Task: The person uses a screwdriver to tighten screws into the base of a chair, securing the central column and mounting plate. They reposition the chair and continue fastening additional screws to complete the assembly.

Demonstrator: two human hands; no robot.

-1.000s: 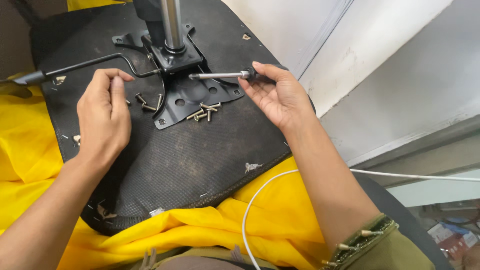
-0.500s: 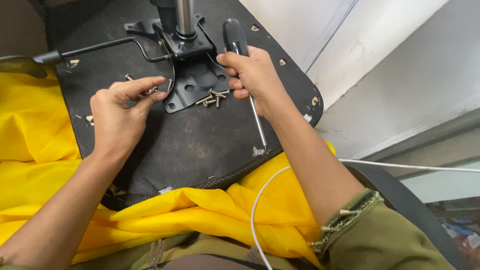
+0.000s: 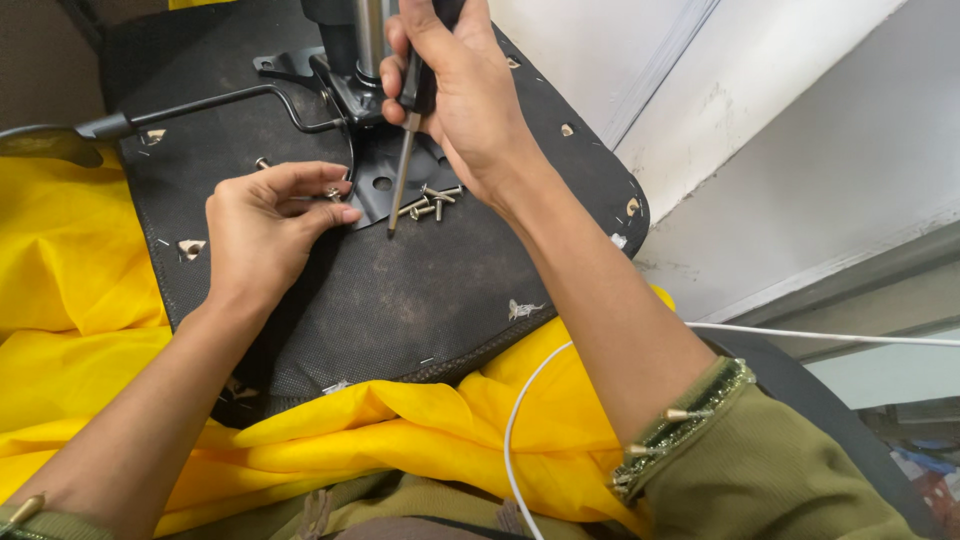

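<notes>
**Desk:** Across the upturned underside of a black fabric-covered chair seat [image 3: 400, 290], what fills the frame?

**Photographer:** That seat panel first, lying on a bright yellow cloth [image 3: 80, 270] that cushions it from below. Bolted at the seat's far middle is a black metal mounting plate [image 3: 375, 185], with a chrome column [image 3: 370, 35] rising from it and a bent black lever rod [image 3: 220, 100] running off to the seat's left edge.

**Desk:** And the hands?

**Photographer:** The right hand [image 3: 455, 100] is above the plate, closed round the dark handle of a long-shafted screwdriver [image 3: 403, 160]. The shaft points down and slightly toward the person, its tip just off the plate's near edge, held upright, it seems, so it can be brought straight onto a screw. The left hand [image 3: 265, 225] rests on the seat just left of the plate, fingers narrowed to a pinch on a small silver screw [image 3: 333, 193] at the plate's edge, likely steadying it for the driver.

**Desk:** Anything smaller?

**Photographer:** A loose cluster of silver screws [image 3: 430, 203] lies on the plate's near right, kept within reach. A thin white cable [image 3: 520, 420] curls over the cloth near the seat's front edge. An olive sleeve with a beaded cuff [image 3: 680, 430] covers the right forearm.
</notes>
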